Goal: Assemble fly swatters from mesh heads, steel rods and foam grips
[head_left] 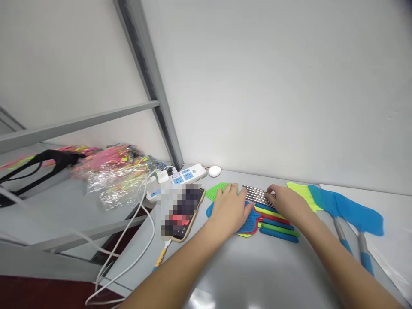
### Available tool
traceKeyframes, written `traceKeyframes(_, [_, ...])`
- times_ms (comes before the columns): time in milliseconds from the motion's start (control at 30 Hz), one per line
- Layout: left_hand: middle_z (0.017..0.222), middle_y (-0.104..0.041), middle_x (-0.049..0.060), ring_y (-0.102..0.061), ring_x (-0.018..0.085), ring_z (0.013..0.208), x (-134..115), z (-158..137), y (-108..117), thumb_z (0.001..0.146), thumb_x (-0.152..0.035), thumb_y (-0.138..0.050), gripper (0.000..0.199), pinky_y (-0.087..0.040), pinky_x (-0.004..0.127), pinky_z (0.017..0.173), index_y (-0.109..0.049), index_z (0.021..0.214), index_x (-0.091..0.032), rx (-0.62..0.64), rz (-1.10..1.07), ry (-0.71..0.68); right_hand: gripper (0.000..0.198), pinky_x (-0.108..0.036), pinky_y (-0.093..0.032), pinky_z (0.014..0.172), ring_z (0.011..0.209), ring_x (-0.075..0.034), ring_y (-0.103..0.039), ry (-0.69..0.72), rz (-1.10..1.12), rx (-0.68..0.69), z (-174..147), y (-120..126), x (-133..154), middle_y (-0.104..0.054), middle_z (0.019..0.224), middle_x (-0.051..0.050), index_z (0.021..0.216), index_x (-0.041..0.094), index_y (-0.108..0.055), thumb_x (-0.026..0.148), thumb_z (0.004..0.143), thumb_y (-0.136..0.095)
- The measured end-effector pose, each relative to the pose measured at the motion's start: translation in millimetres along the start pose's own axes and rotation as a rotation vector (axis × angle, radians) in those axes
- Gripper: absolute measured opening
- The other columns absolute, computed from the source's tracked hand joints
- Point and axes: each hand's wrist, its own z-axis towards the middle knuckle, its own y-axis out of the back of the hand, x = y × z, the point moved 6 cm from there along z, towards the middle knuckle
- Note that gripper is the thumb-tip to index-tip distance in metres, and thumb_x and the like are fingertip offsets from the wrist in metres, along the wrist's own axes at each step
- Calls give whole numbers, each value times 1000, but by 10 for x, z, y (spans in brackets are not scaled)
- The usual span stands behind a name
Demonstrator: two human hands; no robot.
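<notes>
My left hand (pixel 229 209) lies palm down with its fingers spread over the fly swatter heads, among them a green one (pixel 212 192) and a blue one (pixel 251 223). The swatters' coloured handles (pixel 278 227), in blue, green, red and yellow, lie side by side and point right. Behind them is a row of thin metal rods (pixel 255 194). At the rods' right end my right hand (pixel 283 201) has its thumb and fingers closed; the exact grip is partly hidden.
More swatters, with a yellow head (pixel 302 193) and blue heads (pixel 357 212), lie at the right on a white sheet (pixel 392 249). To the left are a phone (pixel 185 214), a power strip (pixel 193 174), white cables (pixel 141 249) and a shelf with plastic-wrapped packs (pixel 112 171). A white wall stands behind.
</notes>
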Motion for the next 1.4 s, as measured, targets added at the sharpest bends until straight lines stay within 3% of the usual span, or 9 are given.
traceKeyframes(200, [112,-63,7,-51,25,109,44,215,163,96,-45,-37,36,-41,40,92,-61,108,-21,9,-97,-119,26,-28,-34,55,76,-23,-64,50,35,14,-44,-69,21,-71,88,-7,99,24,-63,35,92,-40])
traceKeyframes(400, [131,-54,11,-43,30,124,473,280,397,91,-45,-46,44,-33,45,104,-53,127,-21,16,-135,53,30,-30,-36,56,78,-24,-65,78,48,-29,-132,21,-8,-71,92,-7,108,24,-60,38,93,-38])
traceKeyframes(600, [154,-25,14,-22,33,141,914,-376,418,80,-44,-59,77,-30,50,106,-25,148,-29,50,-153,335,32,-31,-39,60,82,-25,-65,109,87,-87,-299,54,-37,-71,97,-8,108,23,-60,39,93,-37])
traceKeyframes(733, [157,-14,19,-20,43,140,1158,-821,280,68,-29,-66,91,-36,59,98,-23,149,-27,100,-170,500,32,-31,-39,59,81,-25,-65,108,113,-97,-382,38,-83,-71,95,-9,106,23,-61,39,93,-36])
traceKeyframes(833, [158,-7,17,-21,40,141,1252,-927,233,65,-25,-67,98,-35,53,102,-20,150,-26,100,-192,534,32,-30,-39,60,81,-25,-64,107,133,-106,-435,45,-80,-70,95,-8,104,23,-62,39,93,-37])
traceKeyframes(967, [158,3,11,-15,35,144,1287,-859,267,59,-19,-71,107,-30,41,109,-16,151,-28,59,-206,519,32,-29,-39,61,83,-23,-65,111,154,-119,-467,81,-48,-70,95,-9,106,23,-62,39,93,-38])
traceKeyframes(1233, [158,-1,13,-16,40,142,1305,-719,312,57,-16,-74,104,-30,44,108,-25,149,-25,62,-162,480,30,-29,-40,62,85,-23,-65,90,150,-130,-413,63,-99,-70,98,-10,107,20,-63,36,94,-40])
traceKeyframes(1333, [156,-12,13,-15,38,142,1071,-597,361,68,-20,-68,85,-24,48,110,-31,145,-25,38,-108,388,29,-30,-44,66,89,-23,-64,74,148,-120,-343,31,-123,-68,102,-10,108,20,-63,33,95,-40])
traceKeyframes(1400, [151,-29,10,-22,33,140,824,-437,355,80,-27,-58,63,-22,47,111,-39,140,-28,42,-92,276,28,-32,-47,73,94,-22,-63,61,143,-117,-269,22,-131,-66,106,-10,109,18,-63,31,97,-41])
